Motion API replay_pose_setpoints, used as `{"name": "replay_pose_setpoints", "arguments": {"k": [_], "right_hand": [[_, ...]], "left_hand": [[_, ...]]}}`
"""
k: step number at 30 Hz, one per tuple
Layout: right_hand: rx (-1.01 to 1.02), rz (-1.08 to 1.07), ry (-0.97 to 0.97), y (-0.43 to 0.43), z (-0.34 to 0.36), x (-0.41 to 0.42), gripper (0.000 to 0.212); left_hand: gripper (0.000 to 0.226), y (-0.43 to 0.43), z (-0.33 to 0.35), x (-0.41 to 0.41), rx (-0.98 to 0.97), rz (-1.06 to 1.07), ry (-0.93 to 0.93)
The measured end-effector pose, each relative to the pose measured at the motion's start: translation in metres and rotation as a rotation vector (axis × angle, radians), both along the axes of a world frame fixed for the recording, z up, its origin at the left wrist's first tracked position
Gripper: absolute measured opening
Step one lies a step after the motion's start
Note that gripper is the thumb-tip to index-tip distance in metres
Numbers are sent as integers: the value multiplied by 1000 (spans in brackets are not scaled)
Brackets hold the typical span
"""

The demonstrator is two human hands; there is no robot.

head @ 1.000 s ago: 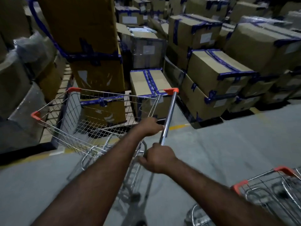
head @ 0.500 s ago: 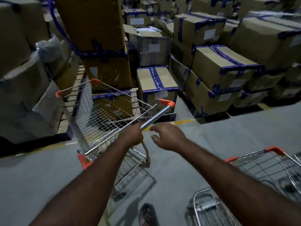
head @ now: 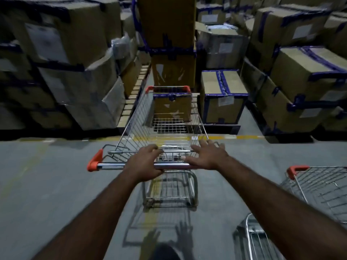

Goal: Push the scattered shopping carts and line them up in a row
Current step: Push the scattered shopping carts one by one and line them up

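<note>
Our left hand (head: 145, 164) wraps the handle (head: 112, 166) of the cart (head: 165, 128), with the fingers curled over the bar and clamped on it, a little left of its middle. Our right hand (head: 207, 156) lies over the bar's right end. Its fingers are straight and spread apart, reaching past the bar above the basket's near edge, and we cannot tell whether the palm bears down. The cart stands straight ahead of our fingertips, its nose toward the boxes (head: 223, 96) beyond the yellow line (head: 234, 137). The other cart (head: 319, 182) sits to the right of our right fingers, well apart from the one we hold.

We judge the first thing is to close the right fingers round the bar, so that our hands sit evenly either side of its middle. An off-centre, one-handed push would likely swing the nose. With the boxes near the nose there is little room ahead, so we should turn early, push gently, and bring this cart parallel to the other with the handles level.
</note>
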State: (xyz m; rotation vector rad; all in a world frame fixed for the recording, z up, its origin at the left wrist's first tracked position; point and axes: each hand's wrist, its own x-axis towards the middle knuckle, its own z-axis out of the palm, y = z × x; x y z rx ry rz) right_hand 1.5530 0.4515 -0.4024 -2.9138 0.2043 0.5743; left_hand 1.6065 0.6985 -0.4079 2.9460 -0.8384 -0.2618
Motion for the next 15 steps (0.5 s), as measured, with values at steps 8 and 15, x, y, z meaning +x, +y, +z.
{"name": "replay_pose_setpoints", "arguments": {"k": [8, 15], "right_hand": [[-81, 62, 49, 35, 0, -76, 115], [-162, -93, 121, 53, 9, -148, 94]], "left_hand": [[89, 97, 21, -2, 325, 22, 178], [90, 125, 8, -41, 344, -118, 58]]}}
